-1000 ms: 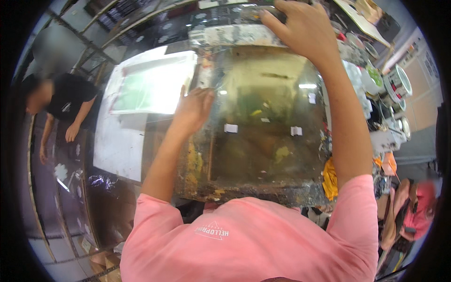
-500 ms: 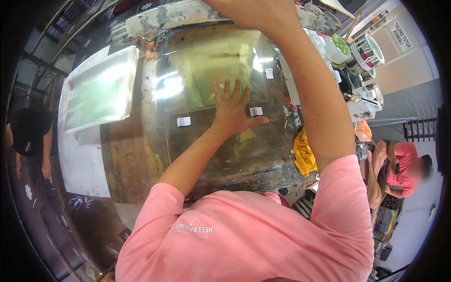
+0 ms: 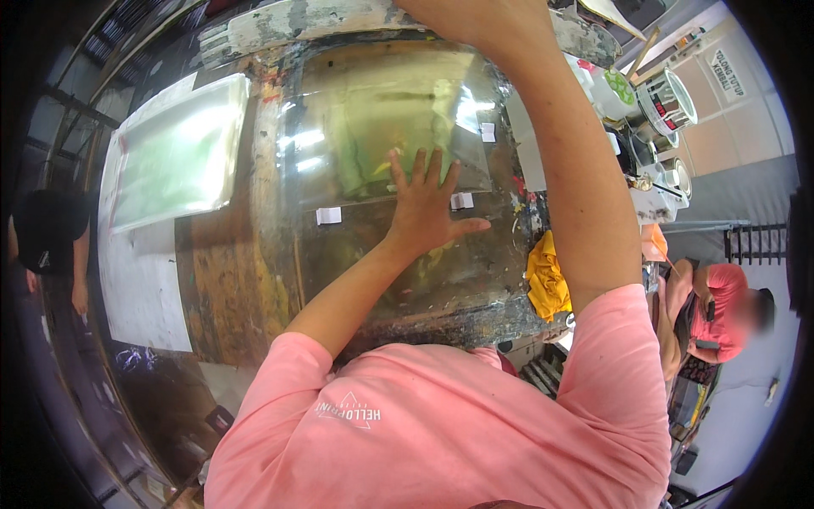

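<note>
Now my left hand (image 3: 426,208) flat, fingers spread wide, palm pressing clear film sheet (image 3: 373,127) lying on paint-stained worktable (image 3: 229,280). My right hand (image 3: 475,17) at sheet's far edge, grip unclear, cut off by frame. Yellow rag (image 3: 547,276) right of sheet; green-tinted screen frame (image 3: 174,153) left of sheet.

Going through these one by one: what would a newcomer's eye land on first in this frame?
First, the left hand, fingers spread, pressed flat on a clear glossy sheet that covers the paint-stained table at centre. The right hand reaches to the sheet's far edge at the top of the picture. A yellow rag lies at the table's right edge, and a pale green panel lies to the left.
</note>
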`<state>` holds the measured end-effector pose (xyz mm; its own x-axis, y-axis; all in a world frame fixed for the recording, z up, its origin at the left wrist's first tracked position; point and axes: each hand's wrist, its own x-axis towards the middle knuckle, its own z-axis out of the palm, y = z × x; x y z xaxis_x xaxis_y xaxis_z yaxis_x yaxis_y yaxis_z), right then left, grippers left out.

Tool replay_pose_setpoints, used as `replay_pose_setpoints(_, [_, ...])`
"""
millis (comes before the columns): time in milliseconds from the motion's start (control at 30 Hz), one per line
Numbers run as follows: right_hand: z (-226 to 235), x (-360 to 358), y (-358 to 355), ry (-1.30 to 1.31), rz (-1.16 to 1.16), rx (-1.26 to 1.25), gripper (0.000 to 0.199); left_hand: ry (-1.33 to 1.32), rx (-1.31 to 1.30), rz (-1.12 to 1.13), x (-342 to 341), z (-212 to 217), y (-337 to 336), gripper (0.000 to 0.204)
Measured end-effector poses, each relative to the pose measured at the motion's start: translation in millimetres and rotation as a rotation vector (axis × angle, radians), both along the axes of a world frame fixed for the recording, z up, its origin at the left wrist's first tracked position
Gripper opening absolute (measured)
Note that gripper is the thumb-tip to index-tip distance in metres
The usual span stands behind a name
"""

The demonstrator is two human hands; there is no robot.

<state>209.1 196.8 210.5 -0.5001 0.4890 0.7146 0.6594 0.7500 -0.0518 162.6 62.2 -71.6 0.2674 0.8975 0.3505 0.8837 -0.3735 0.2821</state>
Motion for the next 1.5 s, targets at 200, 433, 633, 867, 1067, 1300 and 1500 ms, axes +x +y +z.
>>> replay_pose_setpoints(200, [3, 6, -8, 0.008, -0.009, -0.003, 0.052, -0.026, 0.028, -0.036, 6, 2, 3, 0.117])
replay_pose_setpoints(433, [2, 3, -12, -0.027, -0.069, -0.026, 0.049, -0.193, 0.253, -0.045, -7, 12, -3, 0.104])
replay_pose_setpoints(633, [-36, 12, -39, 0.019, -0.025, -0.011, 0.043, -1.385, 0.070, 0.270, -130, 116, -7, 0.105])
replay_pose_setpoints(867, [-128, 45, -86, -0.327, 0.112, -0.308, 0.039, -1.033, -0.256, 0.374, -152, 75, -60, 0.096])
replay_pose_setpoints(1067, [-192, 53, -112, -0.349, 0.102, -0.697, 0.034, -0.181, -0.072, 0.575, -155, 12, -79, 0.107])
replay_pose_setpoints(1300, [-228, 43, -102, -0.322, 0.046, -0.511, 0.036, -0.208, -0.122, 0.565, -155, 11, -83, 0.107])
replay_pose_setpoints(1500, [-247, 9, 26, -0.279, 0.007, -0.311, 0.035, -0.213, -0.061, 0.506, -159, 9, -82, 0.115])
